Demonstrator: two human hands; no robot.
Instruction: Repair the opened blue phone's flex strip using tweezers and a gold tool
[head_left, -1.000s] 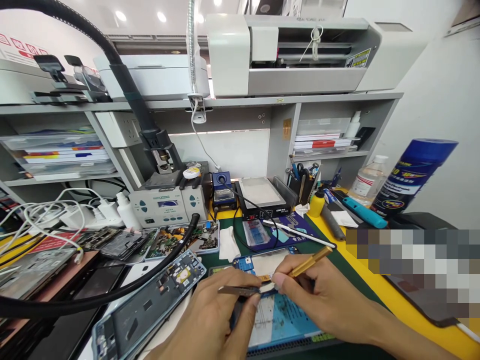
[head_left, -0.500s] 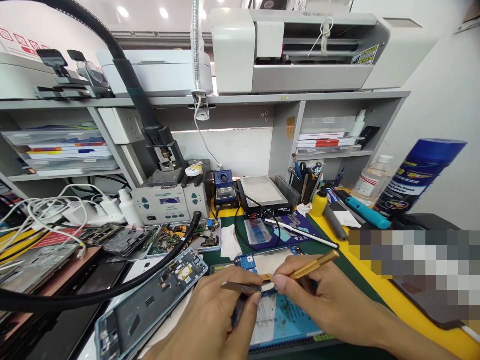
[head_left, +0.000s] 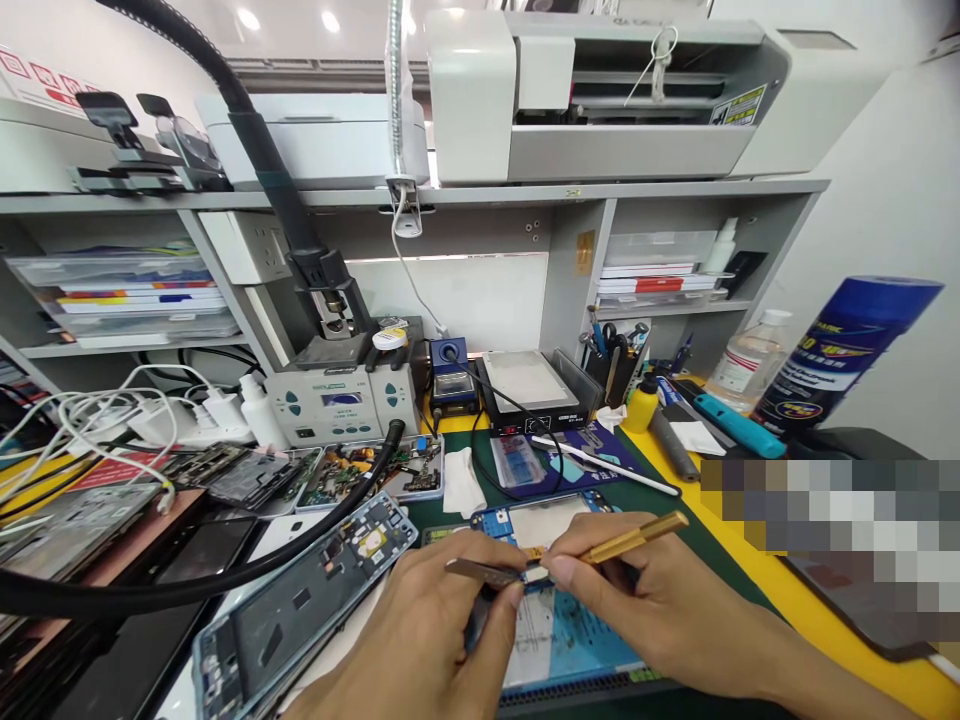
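Note:
My left hand [head_left: 427, 610] is closed, its thumb and forefinger pinched near a flat grey metal tool [head_left: 480, 572] lying across them. My right hand [head_left: 637, 590] grips a slim tool with a gold handle [head_left: 637, 537] like a pen; its tip is hidden by the fingers. Between the fingertips sits a small board piece with a white part [head_left: 535, 574] and an orange flex strip [head_left: 534, 552]. Below both hands lies an opened blue phone frame [head_left: 592, 640], its middle partly covered.
Left of my hands rests another phone frame [head_left: 300, 600], with a thick black hose [head_left: 300, 560] crossing over it. Farther back stand a tray of circuit boards [head_left: 420, 494], a rework station [head_left: 337, 405] and a heating plate [head_left: 532, 382]. A blue spray can [head_left: 832, 350] stands at right.
Both hands stay at almost the same spot over the phone frame, with the same tools. The whole view has shifted very slightly.

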